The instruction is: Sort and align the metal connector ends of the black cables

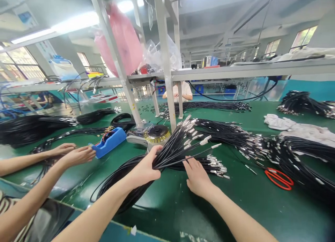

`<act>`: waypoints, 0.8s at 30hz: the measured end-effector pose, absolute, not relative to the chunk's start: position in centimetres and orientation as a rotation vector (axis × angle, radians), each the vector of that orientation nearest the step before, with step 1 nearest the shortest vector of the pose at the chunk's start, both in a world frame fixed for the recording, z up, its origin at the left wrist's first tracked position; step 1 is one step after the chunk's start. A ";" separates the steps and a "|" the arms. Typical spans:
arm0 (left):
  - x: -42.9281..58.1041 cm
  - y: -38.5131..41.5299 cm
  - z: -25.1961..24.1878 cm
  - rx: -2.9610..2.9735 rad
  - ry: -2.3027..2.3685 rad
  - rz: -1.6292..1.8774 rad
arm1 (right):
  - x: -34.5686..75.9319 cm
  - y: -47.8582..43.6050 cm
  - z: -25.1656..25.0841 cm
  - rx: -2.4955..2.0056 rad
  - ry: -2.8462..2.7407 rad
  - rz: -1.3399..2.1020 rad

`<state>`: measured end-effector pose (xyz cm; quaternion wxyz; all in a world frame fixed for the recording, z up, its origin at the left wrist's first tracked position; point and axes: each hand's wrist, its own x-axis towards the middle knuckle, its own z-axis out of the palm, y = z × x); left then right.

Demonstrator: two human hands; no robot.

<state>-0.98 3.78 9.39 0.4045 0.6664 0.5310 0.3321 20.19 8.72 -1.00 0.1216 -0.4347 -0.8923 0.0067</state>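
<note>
My left hand (pixel 146 168) is closed round a bundle of thin black cables (pixel 178 144) with silver metal tips, lifted off the green table (pixel 170 200) so the tips fan up and to the right. My right hand (pixel 196 177) lies palm down on the table with its fingers reaching into a flat pile of the same cables (pixel 213 163); whether it grips any I cannot tell. More tipped black cables (pixel 235 135) spread to the right.
A co-worker's two hands (pixel 70 153) work at the left beside a blue tape dispenser (pixel 110 141). A round metal spool (pixel 157 132) stands by a shelf post (pixel 166 60). Red scissors (pixel 278 177) and white cloth (pixel 295 127) lie right. Another person (pixel 181 90) sits opposite.
</note>
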 end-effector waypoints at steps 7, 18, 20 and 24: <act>-0.8 3.7 8.1 1.534 1.329 0.821 | 17.5 11.4 -2.2 -1.426 -2.531 -0.018; 2.3 7.2 4.2 1.748 1.690 0.680 | 19.2 12.6 -2.6 -1.428 -2.596 0.209; 2.8 7.5 3.2 1.793 1.755 0.649 | 19.5 14.6 -2.0 -1.403 -2.656 0.312; 3.1 7.1 2.3 1.895 1.840 0.598 | 18.7 16.1 -1.1 -1.357 -2.724 0.494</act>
